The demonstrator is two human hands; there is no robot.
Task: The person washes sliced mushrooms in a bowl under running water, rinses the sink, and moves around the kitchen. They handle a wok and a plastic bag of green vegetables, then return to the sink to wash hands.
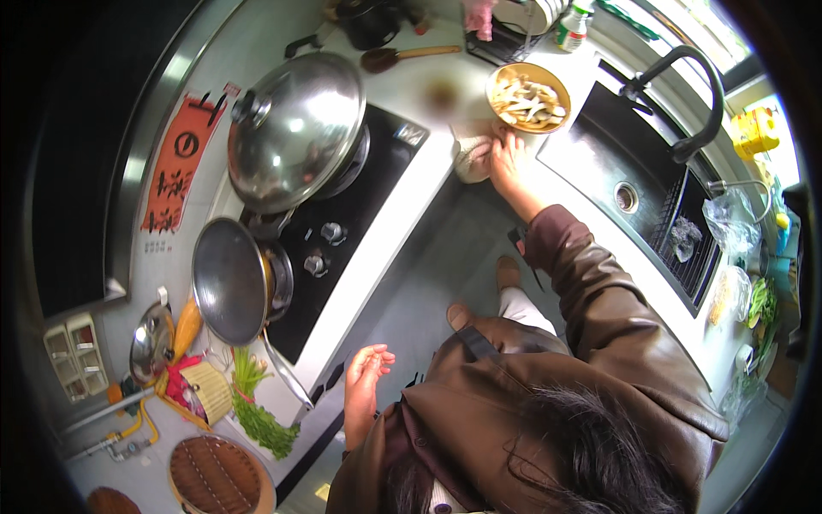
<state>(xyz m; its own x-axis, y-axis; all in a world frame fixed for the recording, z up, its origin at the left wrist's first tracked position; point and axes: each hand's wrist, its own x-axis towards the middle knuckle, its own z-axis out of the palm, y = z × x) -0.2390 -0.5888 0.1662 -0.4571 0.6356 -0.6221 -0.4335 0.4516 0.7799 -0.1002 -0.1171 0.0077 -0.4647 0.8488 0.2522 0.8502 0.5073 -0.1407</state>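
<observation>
My right hand [511,164] is at the counter's front edge, its fingers closed on a light beige cloth [471,159] that hangs over the edge. Just beyond it stands a yellowish bowl [561,83] with pale sliced pieces [528,102], possibly mushrooms. My left hand [366,377] is held in the air before the stove, fingers loosely bent and apart, with nothing in it. Nearest to that hand is the handle of a dark frying pan [227,281], which sits tilted on the near burner.
A large lidded wok [300,128] covers the far burner of the black stove [377,158]. A dark sink [591,154] with a black tap [715,94] lies to the right. At lower left are green vegetables [261,411], a basket [210,390] and a round wooden board [214,471].
</observation>
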